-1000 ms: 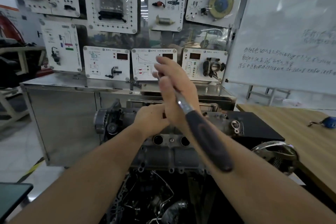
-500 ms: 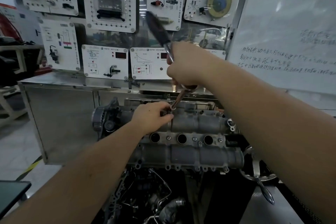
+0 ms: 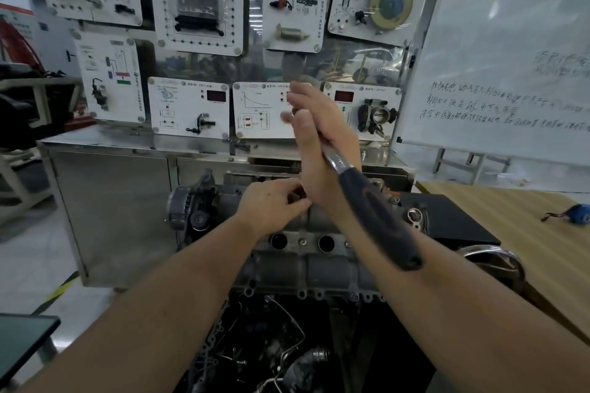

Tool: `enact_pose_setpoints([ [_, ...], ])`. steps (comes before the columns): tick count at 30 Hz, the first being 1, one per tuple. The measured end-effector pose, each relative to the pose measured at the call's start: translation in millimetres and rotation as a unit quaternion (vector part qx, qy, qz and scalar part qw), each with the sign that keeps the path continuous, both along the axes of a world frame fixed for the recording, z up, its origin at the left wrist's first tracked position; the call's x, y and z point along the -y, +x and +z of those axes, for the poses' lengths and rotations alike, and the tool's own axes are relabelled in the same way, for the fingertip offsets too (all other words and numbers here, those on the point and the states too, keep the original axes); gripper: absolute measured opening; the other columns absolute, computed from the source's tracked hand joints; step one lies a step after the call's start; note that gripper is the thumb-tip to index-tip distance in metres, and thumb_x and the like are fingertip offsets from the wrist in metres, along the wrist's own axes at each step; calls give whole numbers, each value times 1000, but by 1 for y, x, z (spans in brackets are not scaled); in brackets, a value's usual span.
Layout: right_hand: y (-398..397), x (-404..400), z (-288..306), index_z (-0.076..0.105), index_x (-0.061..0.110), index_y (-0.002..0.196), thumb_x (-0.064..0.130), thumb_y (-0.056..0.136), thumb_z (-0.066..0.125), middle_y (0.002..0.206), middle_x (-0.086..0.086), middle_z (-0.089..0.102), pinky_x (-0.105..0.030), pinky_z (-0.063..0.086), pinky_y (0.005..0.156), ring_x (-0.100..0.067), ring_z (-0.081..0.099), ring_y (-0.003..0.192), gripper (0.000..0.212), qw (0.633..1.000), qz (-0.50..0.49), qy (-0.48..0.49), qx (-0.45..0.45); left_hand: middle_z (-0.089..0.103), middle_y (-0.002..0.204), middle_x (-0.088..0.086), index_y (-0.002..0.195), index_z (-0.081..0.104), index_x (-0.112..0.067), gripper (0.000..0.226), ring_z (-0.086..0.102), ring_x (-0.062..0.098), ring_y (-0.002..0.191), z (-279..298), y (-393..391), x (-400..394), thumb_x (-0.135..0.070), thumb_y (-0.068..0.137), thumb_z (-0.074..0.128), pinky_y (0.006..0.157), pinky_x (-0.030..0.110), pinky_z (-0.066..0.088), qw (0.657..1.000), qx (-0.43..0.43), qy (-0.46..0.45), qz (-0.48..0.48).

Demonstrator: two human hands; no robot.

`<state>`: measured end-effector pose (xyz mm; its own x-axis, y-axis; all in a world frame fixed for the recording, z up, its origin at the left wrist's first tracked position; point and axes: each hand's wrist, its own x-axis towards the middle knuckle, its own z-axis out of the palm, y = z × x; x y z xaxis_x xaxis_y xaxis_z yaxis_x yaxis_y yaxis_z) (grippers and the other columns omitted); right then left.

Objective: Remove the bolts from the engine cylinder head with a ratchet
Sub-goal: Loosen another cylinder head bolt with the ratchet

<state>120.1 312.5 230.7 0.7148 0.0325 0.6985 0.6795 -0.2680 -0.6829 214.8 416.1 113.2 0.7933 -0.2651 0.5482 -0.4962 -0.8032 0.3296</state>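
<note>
Ratchet (image 3: 367,198): right hand (image 3: 322,143) curled round the metal shank at 12 o'clock, dark grip trailing to 4 o'clock over the forearm.
Left hand (image 3: 274,206): fingers pinched at the far edge of the cylinder head (image 3: 300,262) — the bolt itself is hidden.
Risk: socket could slip off, since the hold sits high on the shank.
Room: panel board (image 3: 191,105) close at 12 o'clock; wooden table (image 3: 526,233) at 3 o'clock; open toward 9.
</note>
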Motion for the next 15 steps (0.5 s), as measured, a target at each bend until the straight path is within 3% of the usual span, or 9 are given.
enact_pose_setpoints([
  [2, -9, 1, -10, 62, -1, 123, 13, 106, 42, 115, -16, 69, -47, 54, 98, -32, 67, 107, 29, 989, 95, 114, -16, 41, 59, -25, 62, 38, -46, 30, 46, 3, 62, 5, -1, 3, -50, 88, 52, 54, 21, 27, 1000, 2, 16, 17],
  [4, -11, 8, -15, 63, 3, 108, 19, 105, 44, 95, -15, 75, -39, 59, 85, -30, 70, 85, 25, 963, 178, 181, -86, 48, 60, -23, 65, 44, -46, 27, 44, -5, 58, 8, 2, 2, -57, 88, 51, 52, 22, 28, 999, -15, 27, 13],
  [6, -7, 17, 0, 57, 2, 96, 15, 101, 50, 77, -16, 73, -32, 58, 66, -26, 68, 64, 16, 925, 228, 239, -187, 58, 70, -23, 80, 56, -46, 16, 48, -4, 64, 7, 2, 2, -59, 89, 53, 55, 24, 31, 999, -14, 26, 13],
  [8, -5, 24, 22, 52, 5, 93, 11, 98, 54, 67, -12, 70, -32, 55, 61, -20, 63, 52, 9, 915, 192, 231, -268, 59, 75, -23, 91, 58, -45, 14, 51, -1, 69, 7, 0, 1, -59, 89, 56, 57, 22, 32, 999, -22, 25, 9],
  [10, -1, 33, 39, 54, 8, 90, 10, 95, 58, 65, -7, 68, -36, 56, 67, -18, 62, 51, 7, 931, 117, 147, -313, 56, 73, -26, 94, 58, -48, 14, 51, -5, 65, 7, -1, 0, -61, 88, 57, 55, 19, 31, 999, -33, 27, 9],
  [12, -2, 40, 54, 57, 6, 92, 11, 92, 63, 76, -8, 69, -42, 60, 74, -20, 67, 61, 7, 953, 26, -9, -301, 55, 73, -27, 94, 56, -51, 13, 49, -9, 65, 8, -1, 0, -63, 88, 57, 54, 20, 31, 999, -39, 29, 12],
  [13, -3, 40, 62, 56, 6, 95, 12, 91, 64, 82, -7, 68, -44, 61, 74, -20, 68, 68, 10, 957, -35, -132, -254, 57, 75, -26, 94, 55, -52, 13, 51, -8, 65, 8, -2, 1, -63, 87, 57, 55, 19, 32, 999, -41, 31, 11],
  [15, -10, 31, 69, 52, 16, 97, 14, 91, 61, 86, 1, 62, -37, 52, 59, -15, 61, 72, 12, 905, -143, -387, -107, 63, 81, -23, 97, 58, -51, 15, 54, -3, 69, 7, -1, 1, -62, 87, 57, 57, 18, 34, 999, -30, 33, 8],
])
